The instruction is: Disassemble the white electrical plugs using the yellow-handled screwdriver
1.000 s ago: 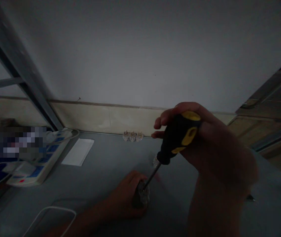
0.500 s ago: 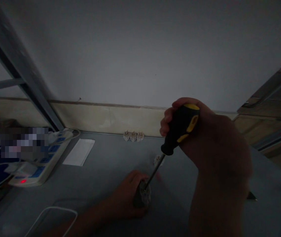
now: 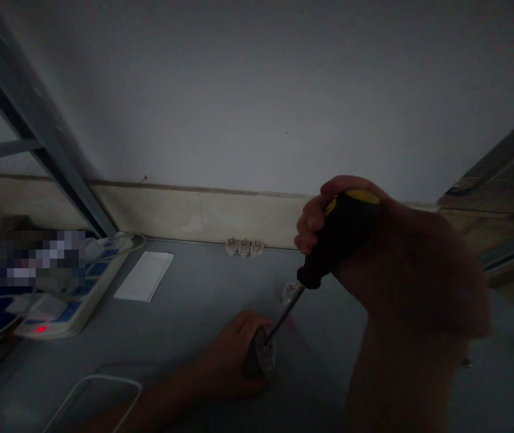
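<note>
Right hand grips a screwdriver, its tip at the dark piece the left hand grasps.

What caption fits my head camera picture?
Right hand holds a screwdriver, its tip at a dark piece in the left hand.

The screwdriver in the right fingers is black and yellow (its shaft grey). Left of the left fingers, the power strip is white, its sockets blue, its light red; the table is blue-grey.
</note>
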`<state>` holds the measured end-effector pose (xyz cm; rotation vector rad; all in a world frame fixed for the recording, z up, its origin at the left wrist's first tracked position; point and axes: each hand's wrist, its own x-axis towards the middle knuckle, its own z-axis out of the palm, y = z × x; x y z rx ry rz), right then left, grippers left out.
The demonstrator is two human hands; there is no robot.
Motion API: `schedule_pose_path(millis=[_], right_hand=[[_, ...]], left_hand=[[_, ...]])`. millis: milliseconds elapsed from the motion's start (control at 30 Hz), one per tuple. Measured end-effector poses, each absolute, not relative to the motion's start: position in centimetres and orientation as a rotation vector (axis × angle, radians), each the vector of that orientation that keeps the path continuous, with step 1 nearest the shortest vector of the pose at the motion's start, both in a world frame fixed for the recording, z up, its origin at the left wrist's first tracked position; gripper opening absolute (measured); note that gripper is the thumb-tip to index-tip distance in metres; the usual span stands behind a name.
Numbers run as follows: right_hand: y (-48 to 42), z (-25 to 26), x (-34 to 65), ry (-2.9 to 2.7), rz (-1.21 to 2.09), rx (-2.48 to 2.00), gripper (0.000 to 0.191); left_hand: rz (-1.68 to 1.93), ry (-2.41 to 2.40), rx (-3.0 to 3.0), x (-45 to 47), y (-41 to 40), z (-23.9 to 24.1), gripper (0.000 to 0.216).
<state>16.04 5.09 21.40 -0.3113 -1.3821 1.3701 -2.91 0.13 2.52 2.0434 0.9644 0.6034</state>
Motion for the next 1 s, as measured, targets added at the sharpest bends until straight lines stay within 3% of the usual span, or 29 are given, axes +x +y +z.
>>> schedule_pose_path(millis=[267, 767, 1000], right_hand=[[3.5, 21.2, 15.2, -1.412, 1.038, -0.476, 0.016], [3.3, 22.2, 15.1, -1.533, 1.412, -0.212, 0.029], [2.5, 21.8, 15.5, -1.610, 1.192, -0.299, 0.025]], left_hand=[[0.626, 0.955, 2.062, -3.0, 0.2, 1.7, 0.071], [0.621, 0.964, 2.061, -2.9, 0.2, 2.2, 0.066], [0.603, 0.981, 2.017, -3.0, 0.3, 1.9, 0.070]])
